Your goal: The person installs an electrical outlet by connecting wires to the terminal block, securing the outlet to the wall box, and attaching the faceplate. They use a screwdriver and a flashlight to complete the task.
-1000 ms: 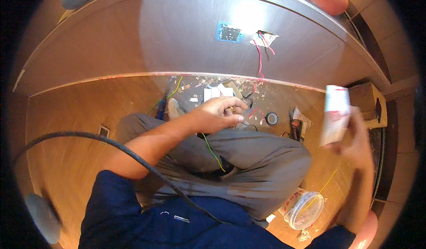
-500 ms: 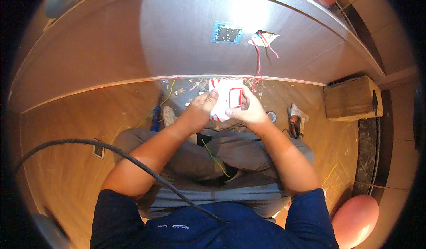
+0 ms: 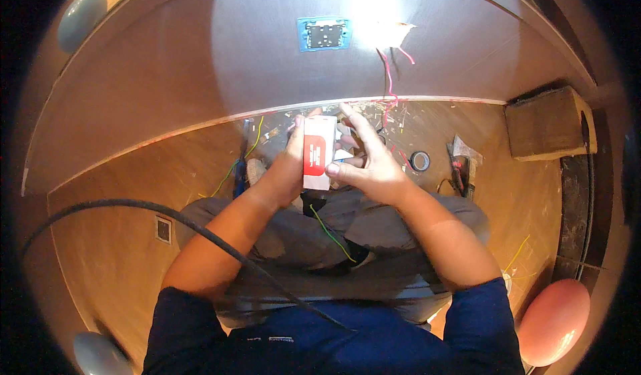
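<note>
A small white and red cardboard box (image 3: 319,153) is held upright between the thumb and fingers of my left hand (image 3: 291,160), in front of my crossed legs. My right hand (image 3: 374,168) is beside the box's right side, fingers spread apart. Its thumb tip touches the box's edge, and a pale flap shows between the box and those fingers. What is inside the box cannot be seen. Beyond my hands, a wall panel carries a blue-framed switch or socket module (image 3: 324,35). To its right, pink-red wires (image 3: 388,74) hang from a brightly lit cutout.
A roll of black tape (image 3: 419,161) and a red-and-black tool (image 3: 459,171) lie right of my hands. A brown box (image 3: 549,124) stands at the far right. Balloons (image 3: 555,323) sit near the edges. A black cable (image 3: 167,223) arches over my left arm. Scraps litter the floor along the panel.
The box has turned from its broad face to a narrow red-and-white side. My right hand has loosened, its fingers spreading away from the box. The whole view has shifted slightly.
</note>
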A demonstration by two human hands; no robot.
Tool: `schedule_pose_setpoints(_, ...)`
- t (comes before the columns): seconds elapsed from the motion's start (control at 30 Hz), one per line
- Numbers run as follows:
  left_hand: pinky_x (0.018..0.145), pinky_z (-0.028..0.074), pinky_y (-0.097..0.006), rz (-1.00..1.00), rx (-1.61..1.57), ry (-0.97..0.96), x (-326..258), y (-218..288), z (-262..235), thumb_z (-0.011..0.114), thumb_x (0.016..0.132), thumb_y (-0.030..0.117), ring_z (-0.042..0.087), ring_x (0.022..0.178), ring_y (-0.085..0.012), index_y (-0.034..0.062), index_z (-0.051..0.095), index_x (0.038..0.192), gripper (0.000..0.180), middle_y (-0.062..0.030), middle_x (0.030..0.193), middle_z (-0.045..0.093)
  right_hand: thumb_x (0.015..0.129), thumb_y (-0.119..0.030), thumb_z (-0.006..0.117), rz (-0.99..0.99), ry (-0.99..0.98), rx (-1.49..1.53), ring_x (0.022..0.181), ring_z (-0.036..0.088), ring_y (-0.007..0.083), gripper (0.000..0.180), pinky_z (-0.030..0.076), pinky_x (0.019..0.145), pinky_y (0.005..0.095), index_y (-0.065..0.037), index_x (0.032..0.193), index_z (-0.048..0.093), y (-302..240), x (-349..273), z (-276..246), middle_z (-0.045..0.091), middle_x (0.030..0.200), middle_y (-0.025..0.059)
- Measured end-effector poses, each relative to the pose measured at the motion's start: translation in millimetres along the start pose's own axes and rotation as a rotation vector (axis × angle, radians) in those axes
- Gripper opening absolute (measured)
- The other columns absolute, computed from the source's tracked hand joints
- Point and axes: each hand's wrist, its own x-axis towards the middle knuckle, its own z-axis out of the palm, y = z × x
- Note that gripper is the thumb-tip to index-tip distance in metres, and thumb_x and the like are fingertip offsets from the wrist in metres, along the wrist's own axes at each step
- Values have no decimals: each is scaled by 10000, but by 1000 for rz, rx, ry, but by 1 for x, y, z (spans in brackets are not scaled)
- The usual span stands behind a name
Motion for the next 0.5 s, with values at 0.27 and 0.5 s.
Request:
schedule_pose_setpoints(0.27,920,537,-343,363,572,182,-16,15,6,619,837,-28,573,1226,-213,33,387,1464,671,-210,1428,494,831,-54,745,120,1,115,1097,616,213,936,540,890,356,-66,1574,175,-3,4,-6,496,1400,158)
schedule_pose_setpoints(0.5,764,583,-304,310,661,227,-22,18,8,676,809,-6,711,957,-210,5,496,1352,572,-197,1199,672,806,-10,740,1,56,5,1182,568,195,935,507,954,323,-22,1571,202,7,2,-2,503,1396,138)
